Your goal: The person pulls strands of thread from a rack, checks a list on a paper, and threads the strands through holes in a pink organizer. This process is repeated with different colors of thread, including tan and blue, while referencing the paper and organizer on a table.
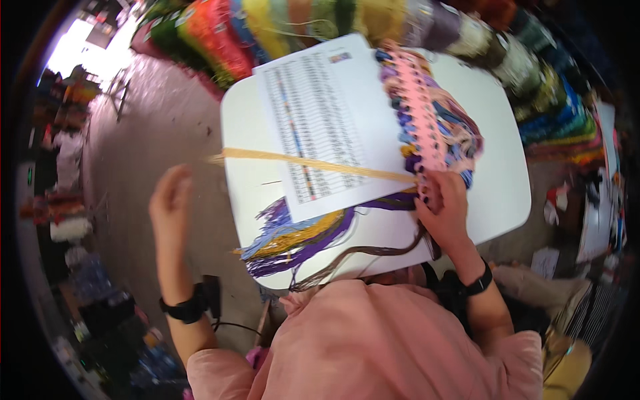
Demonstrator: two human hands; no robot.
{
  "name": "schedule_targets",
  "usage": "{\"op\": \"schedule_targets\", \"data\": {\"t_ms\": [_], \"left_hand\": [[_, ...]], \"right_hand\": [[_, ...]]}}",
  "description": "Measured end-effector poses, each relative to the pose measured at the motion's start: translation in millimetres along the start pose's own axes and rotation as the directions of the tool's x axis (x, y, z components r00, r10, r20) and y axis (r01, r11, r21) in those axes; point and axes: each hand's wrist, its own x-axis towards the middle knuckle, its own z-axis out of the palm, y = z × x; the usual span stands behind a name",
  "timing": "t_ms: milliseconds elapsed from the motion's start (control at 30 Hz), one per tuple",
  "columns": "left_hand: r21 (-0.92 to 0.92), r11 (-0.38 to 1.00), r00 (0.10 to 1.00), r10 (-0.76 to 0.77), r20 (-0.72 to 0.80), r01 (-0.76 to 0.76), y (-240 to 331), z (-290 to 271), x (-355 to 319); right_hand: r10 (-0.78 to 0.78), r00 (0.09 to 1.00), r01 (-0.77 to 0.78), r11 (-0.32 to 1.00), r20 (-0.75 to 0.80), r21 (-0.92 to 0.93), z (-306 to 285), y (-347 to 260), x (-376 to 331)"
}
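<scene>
**Pulling yellow thread from the card**

While the right hand point(445, 207) is pinching the pink card point(421, 120) at its near end, the left hand point(170, 200) is hovering open off the tabletop point(493, 180) edge, gripping nothing visible. Yellow thread point(313, 163) is stretching taut across the paper chart point(320, 120); keeping it level should avoid snags. Loose threads point(300, 237) are lying nearer. Beyond, yarn skeins point(280, 27) are lining the room's far side.

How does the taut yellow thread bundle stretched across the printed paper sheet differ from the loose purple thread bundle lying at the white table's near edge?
The yellow thread bundle runs straight and tight over the printed paper sheet, its end at the right hand. The purple thread bundle lies slack, curved and fanned out, spilling over the white table edge, held by neither hand. Both are long strands of embroidery thread.
</scene>
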Motion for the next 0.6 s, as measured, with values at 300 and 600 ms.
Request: {"op": "schedule_targets", "data": {"t_ms": [300,600], "left_hand": [[0.09,0.86,0.827,0.448,0.339,-0.503,58,107,-28],[0.096,0.893,0.785,0.331,0.524,-0.441,59,108,-12]], "right_hand": [[0.077,0.995,-0.071,0.993,0.07,-0.095,4,-8,-1],[0.127,0.99,-0.136,0.975,-0.06,-0.177,10,-13,-7]]}}
